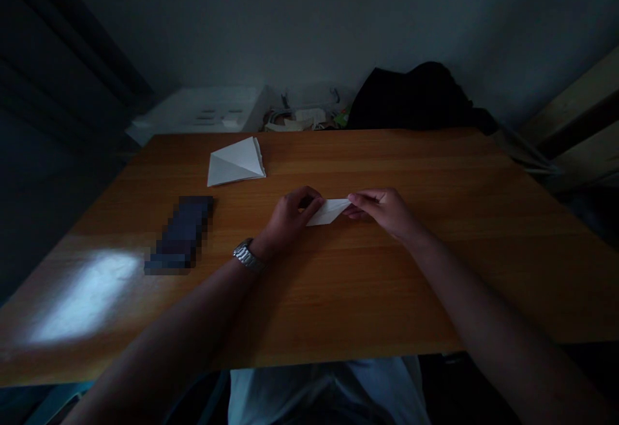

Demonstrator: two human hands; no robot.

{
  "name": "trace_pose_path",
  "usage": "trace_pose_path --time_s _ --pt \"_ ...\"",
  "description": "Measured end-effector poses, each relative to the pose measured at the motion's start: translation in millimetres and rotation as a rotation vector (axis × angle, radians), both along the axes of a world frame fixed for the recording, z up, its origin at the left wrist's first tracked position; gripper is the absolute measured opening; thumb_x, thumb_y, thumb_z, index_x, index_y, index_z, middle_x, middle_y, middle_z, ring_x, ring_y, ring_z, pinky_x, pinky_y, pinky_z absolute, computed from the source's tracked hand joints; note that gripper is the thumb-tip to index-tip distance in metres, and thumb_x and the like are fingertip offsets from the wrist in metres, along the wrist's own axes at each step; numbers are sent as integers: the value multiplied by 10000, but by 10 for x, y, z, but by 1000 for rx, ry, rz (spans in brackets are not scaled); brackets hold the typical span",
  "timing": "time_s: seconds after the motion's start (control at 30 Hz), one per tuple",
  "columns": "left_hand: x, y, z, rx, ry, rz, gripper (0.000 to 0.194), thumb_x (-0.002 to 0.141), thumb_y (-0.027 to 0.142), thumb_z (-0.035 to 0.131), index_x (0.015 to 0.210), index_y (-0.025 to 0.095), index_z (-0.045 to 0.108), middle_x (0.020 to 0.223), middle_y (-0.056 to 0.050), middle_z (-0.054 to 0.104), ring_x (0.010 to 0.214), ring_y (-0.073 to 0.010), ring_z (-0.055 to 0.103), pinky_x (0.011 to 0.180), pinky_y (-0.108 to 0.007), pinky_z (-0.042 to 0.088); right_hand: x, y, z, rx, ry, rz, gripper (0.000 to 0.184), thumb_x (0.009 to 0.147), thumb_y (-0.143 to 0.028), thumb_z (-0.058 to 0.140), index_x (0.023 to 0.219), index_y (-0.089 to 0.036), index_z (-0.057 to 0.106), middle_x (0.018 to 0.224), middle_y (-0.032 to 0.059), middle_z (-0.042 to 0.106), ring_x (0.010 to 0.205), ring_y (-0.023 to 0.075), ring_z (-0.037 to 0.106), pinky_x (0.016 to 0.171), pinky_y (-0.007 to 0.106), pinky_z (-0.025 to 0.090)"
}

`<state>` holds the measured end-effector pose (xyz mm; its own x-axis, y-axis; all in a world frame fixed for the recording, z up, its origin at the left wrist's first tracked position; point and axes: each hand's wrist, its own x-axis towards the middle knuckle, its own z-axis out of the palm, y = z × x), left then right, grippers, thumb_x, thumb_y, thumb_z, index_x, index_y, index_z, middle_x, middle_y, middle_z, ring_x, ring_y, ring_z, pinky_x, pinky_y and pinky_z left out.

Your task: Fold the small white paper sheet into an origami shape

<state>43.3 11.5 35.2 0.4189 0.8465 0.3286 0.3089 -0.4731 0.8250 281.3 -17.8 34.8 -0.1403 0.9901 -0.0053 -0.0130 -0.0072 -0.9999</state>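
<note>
Folded paper point(327, 212): mid-table, white, spanning gap betw. L & R fingertips.
L hand point(291, 213): pinching paper's left end; metal watch point(247, 255) at wrist.
R hand point(382, 207): pinching right end, thumb on top.
White box point(178, 108): past far edge, left.
Bin point(309, 96): right of box, w/ small jumbled stuff, prob. paper, too dim to be sure.
Table point(338, 309): wood; folded sheet point(236, 160) far left, pixelated dark item point(181, 231) nearer.
Wall point(290, 25): grey, dim; black heap point(411, 99) in front, right.
</note>
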Motion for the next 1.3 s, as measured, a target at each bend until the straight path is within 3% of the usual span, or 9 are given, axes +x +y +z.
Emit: trace_pose_path --time_s 0.2,0.53,0.93,1.3 --pt "28 -44 34 -60 -55 45 269 971 408 607 911 148 643 729 -4 589 646 -115 506 557 -214 376 -40 6 -5 10 108 -59 385 807 -561 796 911 -191 766 891 78 778 820 199 756 746 339 665" --pt "63 -89 -6 -33 -29 -54 258 1000 387 562 979 152 666 896 -48 694 785 -136 618 679 -223 480 -48 -12 -12 117 -70 1 329 829 -515 780 931 -203 763 849 49 766 765 177 727 772 356 638" --pt "116 -145 9 -122 -29 -70 282 974 404 614 895 141 677 778 -20 663 671 -112 571 571 -196 430 -63 -29 -22 183 -123 -44 337 849 -551 745 880 -216 750 834 37 729 740 187 688 691 333 613" --pt "140 -176 30 -126 -43 -154 230 973 362 605 913 146 659 833 -35 670 723 -120 589 624 -210 461 -91 -44 13 168 -129 -85 358 876 -589 691 866 -235 740 875 64 746 851 243 712 782 375 594"
